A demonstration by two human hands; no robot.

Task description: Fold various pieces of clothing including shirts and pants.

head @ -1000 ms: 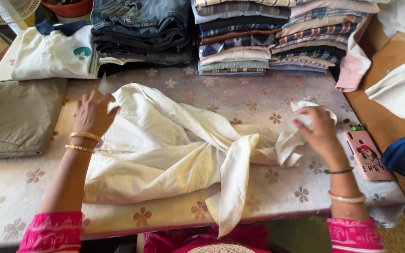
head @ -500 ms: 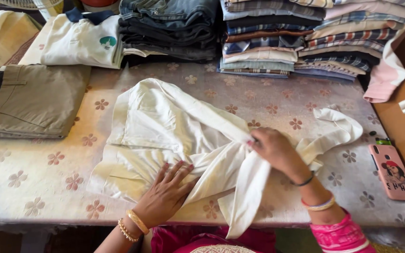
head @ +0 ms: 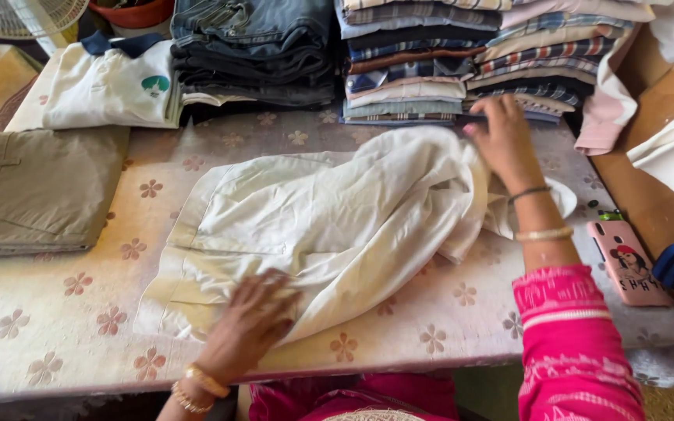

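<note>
Nearest, the left hand lies flat with fingers spread on the front edge of the cream shirt, pinning it to the flowered table cover. Farther back, the right hand grips a bunched fold of the shirt, just before the stack of folded shirts. This looks like mid-fold; squaring it up would call for smoothing that bunched side flat.

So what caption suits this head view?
Two hands spread a cream shirt on a flowered table.
</note>
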